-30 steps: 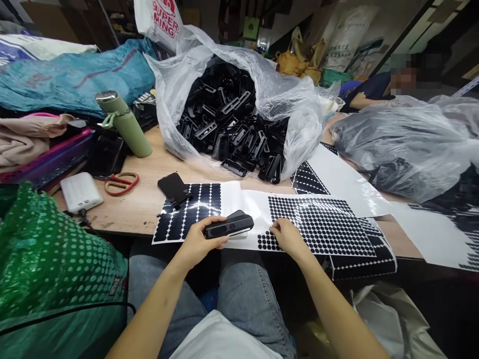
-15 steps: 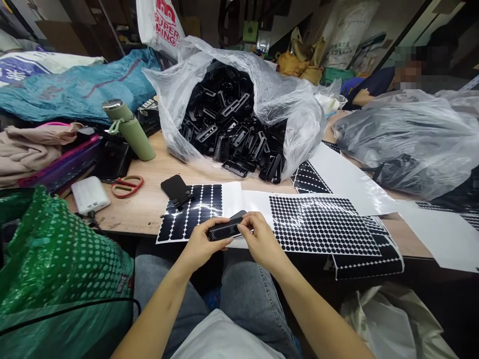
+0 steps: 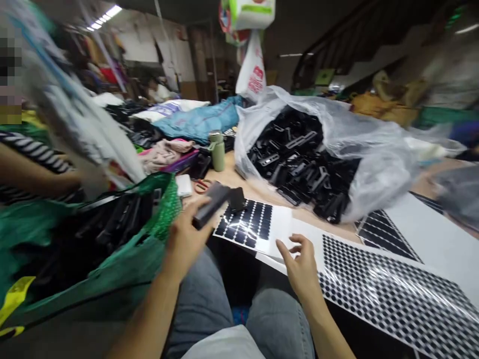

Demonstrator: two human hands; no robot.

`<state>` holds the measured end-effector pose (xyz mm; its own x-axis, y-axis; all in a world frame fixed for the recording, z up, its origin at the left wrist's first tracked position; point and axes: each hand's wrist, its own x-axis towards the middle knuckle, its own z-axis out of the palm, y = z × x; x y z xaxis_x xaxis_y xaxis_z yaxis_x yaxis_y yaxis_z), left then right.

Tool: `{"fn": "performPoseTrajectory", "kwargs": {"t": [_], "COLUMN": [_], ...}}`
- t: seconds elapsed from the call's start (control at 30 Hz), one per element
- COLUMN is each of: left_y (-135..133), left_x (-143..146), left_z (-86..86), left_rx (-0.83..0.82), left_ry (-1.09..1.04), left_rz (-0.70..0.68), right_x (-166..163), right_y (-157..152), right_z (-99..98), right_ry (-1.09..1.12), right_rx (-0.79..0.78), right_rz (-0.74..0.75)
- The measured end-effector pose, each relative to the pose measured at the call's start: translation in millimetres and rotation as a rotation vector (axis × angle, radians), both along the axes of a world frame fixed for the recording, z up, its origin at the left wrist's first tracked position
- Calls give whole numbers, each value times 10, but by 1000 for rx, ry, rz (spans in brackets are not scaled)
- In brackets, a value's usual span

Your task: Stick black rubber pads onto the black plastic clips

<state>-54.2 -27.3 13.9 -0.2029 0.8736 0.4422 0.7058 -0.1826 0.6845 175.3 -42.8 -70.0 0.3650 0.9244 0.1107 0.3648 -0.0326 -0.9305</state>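
My left hand (image 3: 183, 242) grips a long black plastic part (image 3: 209, 205), blurred by motion, between the table edge and the green bag. My right hand (image 3: 302, 264) hangs over the table's front edge, thumb and fingers apart and nothing between them. Beneath and beside it lie a white sheet with rows of black adhesive pads (image 3: 245, 224) and another covered in black round dots (image 3: 374, 274). A small black piece (image 3: 236, 199) rests on the first sheet, just past the held part.
A clear plastic bag (image 3: 385, 174) spills black plastic parts (image 3: 299, 154) onto the table. At left, a green bag (image 3: 170, 209) holds more black parts. Behind are a green bottle (image 3: 217, 152), scissors (image 3: 202, 186) and a white power bank (image 3: 183, 185). A person's arm (image 3: 37, 169) shows far left.
My view has swung left. My left hand has carried the black part left, toward the green bag, while my right hand has let go of it and opened.
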Motion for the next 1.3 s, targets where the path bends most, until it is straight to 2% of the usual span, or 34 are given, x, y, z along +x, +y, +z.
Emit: {"fn": "performPoseTrajectory", "kwargs": {"t": [0.03, 0.1, 0.17, 0.27, 0.33, 0.4, 0.47, 0.53, 0.63, 0.7, 0.77, 0.8, 0.87, 0.97, 1.07, 1.17, 1.23, 1.3], "left_y": [-67, -200, -301, -382, -403, -386, -291, -69, 526, 1028, 1515, 1729, 2071, 2367, 2500, 2602, 2697, 2808], "left_x": [-225, -666, -1046, -1382, -1394, -1238, -957, -589, 114, 670, 1229, 1479, 1861, 2078, 2023, 2015, 2096, 2200], "left_z": [131, 319, 388, 350, 321, 326, 341, 316, 128, -89, -340, -464, -695, -976, -1154, -1220, -1232, -1242], "left_rx": [77, 71, -77, -397, -530, -464, -275, -114, 6, 20, 17, 14, 6, 1, 43, 178, 279, 312], "left_ry": [119, 290, 381, 439, 472, 521, 569, 588, 556, 556, 622, 642, 673, 719, 757, 799, 854, 915], "left_rz": [196, 530, 696, 717, 741, 795, 775, 671, 433, 135, -293, -394, -510, -595, -663, -769, -851, -914], "right_x": [-9, -11, 0, 33, 63, 98, 138, 185, 259, 307, 365, 403, 505, 710, 888, 945, 918, 871], "right_y": [-5, -21, -43, -76, -97, -110, -108, -88, -49, -34, -33, -38, -57, -102, -131, -94, -29, 44], "right_z": [-12, -32, -60, -122, -161, -188, -207, -229, -290, -343, -391, -409, -434, -454, -476, -473, -443, -413], "right_ry": [13, 34, 52, 71, 76, 74, 66, 59, 63, 67, 71, 73, 76, 84, 104, 131, 145, 154], "right_rx": [-26, -76, -112, -146, -149, -127, -96, -91, -104, -100, -75, -64, -63, -129, -202, -221, -216, -216], "right_rz": [22, 61, 99, 118, 108, 102, 106, 107, 86, 56, 8, -14, -55, -90, -118, -123, -119, -104]}}
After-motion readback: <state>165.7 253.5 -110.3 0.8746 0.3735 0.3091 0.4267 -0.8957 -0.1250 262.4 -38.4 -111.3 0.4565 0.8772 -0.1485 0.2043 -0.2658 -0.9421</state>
